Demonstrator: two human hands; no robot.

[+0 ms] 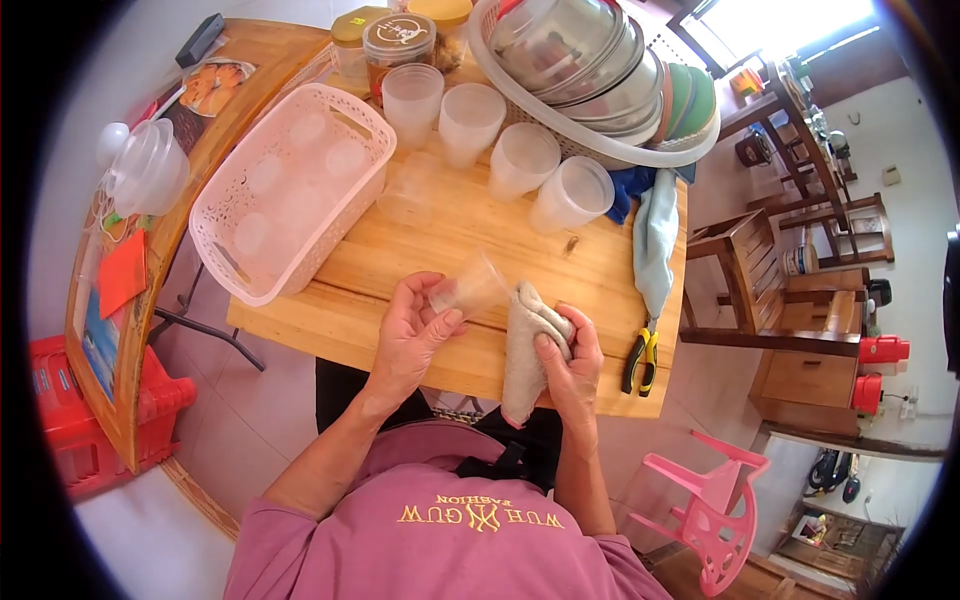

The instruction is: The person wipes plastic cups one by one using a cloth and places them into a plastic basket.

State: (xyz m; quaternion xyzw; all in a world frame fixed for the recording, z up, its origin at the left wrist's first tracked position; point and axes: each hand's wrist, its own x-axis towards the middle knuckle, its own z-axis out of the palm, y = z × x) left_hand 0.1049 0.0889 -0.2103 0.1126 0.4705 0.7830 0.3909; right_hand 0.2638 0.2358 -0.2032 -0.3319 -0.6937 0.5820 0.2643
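Note:
My left hand (415, 325) is closed around the lower part of a clear plastic cup (472, 287), which tilts with its mouth to the right. In my right hand (570, 352) is a folded grey-beige cloth (530, 355), bunched close beside the cup's rim. Both hands are above the near edge of the wooden table (420, 262). Beyond them, several stacks of translucent cups (525, 160) stand in a slanting row. One more clear cup (407, 190) seems to lie on the table near the pink basket (290, 200), which holds several cups.
A large white basket (640, 152) of metal bowls stands at the back right. Lidded jars (398, 40) are at the back. Yellow-black pliers (640, 360) and a light blue cloth (655, 245) lie at the right edge. A pink plastic chair (715, 500) stands on the floor.

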